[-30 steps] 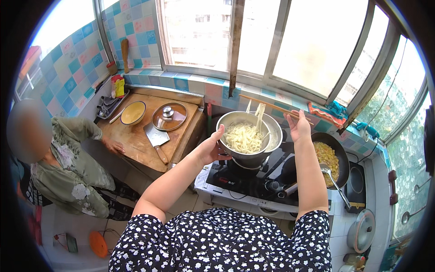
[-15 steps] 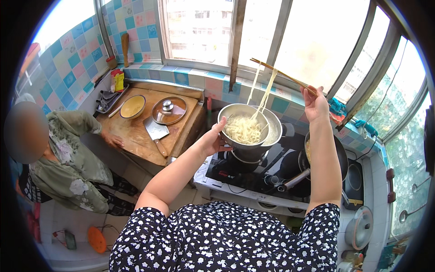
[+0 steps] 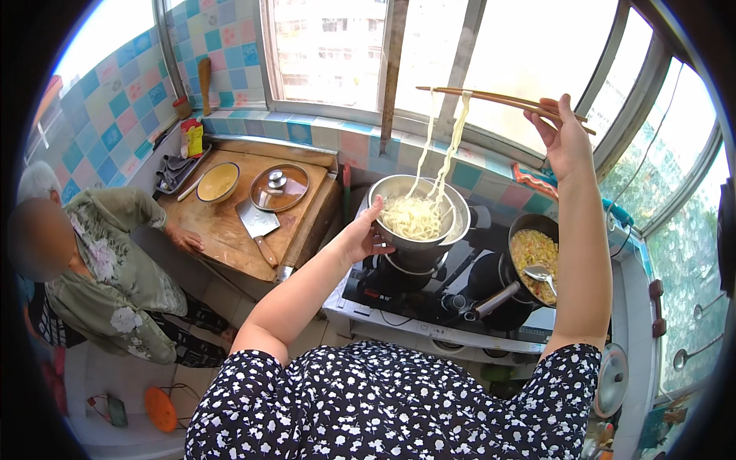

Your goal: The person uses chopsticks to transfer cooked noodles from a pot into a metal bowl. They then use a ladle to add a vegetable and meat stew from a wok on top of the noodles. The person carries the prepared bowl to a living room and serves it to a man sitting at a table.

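My left hand [image 3: 363,234] is closed on the rim of a metal bowl [image 3: 414,244], its thumb on top and fingers below. Pale noodles [image 3: 414,218] fill the bowl, held over a silver pot [image 3: 463,205] on the left burner. High at the right, my right hand [image 3: 569,142] grips a pair of wooden chopsticks [image 3: 506,99]. Long noodle strands hang from the chopsticks' tips down into the bowl. Right of the pot stands a dark frying pan [image 3: 518,227] of yellow chopped food, with a metal spoon [image 3: 541,274] in it; my right forearm partly covers the pan.
At the left a person [image 3: 115,253] stands with a hand on the wooden board [image 3: 222,245]. On it lie a cleaver [image 3: 257,221], a glass lid [image 3: 279,198] and a yellow-filled bowl [image 3: 219,184]. The black stove [image 3: 399,295] is before me, the window [image 3: 529,61] behind it.
My right hand has risen and moved right, lifting the chopsticks and drawing the noodle strands higher. More of the frying pan and its spoon now shows. My left hand keeps its hold.
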{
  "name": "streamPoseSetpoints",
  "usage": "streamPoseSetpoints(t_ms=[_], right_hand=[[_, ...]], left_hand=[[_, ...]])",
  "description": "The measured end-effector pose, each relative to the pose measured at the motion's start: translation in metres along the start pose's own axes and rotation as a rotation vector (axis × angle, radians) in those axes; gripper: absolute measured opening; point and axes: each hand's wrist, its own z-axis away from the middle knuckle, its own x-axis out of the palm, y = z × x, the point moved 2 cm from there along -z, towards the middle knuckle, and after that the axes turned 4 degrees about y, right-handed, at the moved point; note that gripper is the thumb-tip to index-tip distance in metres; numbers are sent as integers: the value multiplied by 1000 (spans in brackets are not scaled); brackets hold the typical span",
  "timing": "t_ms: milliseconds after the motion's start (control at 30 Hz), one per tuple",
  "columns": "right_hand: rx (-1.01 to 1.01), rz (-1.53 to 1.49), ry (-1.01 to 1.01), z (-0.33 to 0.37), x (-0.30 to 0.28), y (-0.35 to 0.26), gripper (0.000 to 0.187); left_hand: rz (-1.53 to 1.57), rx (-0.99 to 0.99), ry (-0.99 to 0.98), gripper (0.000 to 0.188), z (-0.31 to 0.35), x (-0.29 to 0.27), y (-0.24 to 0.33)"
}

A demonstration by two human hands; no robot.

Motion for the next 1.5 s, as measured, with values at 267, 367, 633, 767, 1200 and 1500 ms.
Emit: streamPoseSetpoints(t_ms=[267,367,633,767,1200,1500], right_hand=[[-196,300,-21,67,-70,47,36],[-272,382,64,100,-103,84,34],[-481,343,46,143,-57,148,24],[-531,272,36,131,-57,129,26],[302,202,-36,56,-96,196,21],[-366,869,-496,49,-70,229,28]], left_hand=[[31,33,-36,75,7,2,9],[62,59,-51,73,8,6,16],[75,180,-21,79,5,7,16],[5,197,32,72,8,7,15],[90,206,106,72,25,-36,18],[87,240,160,71,45,-60,20]])
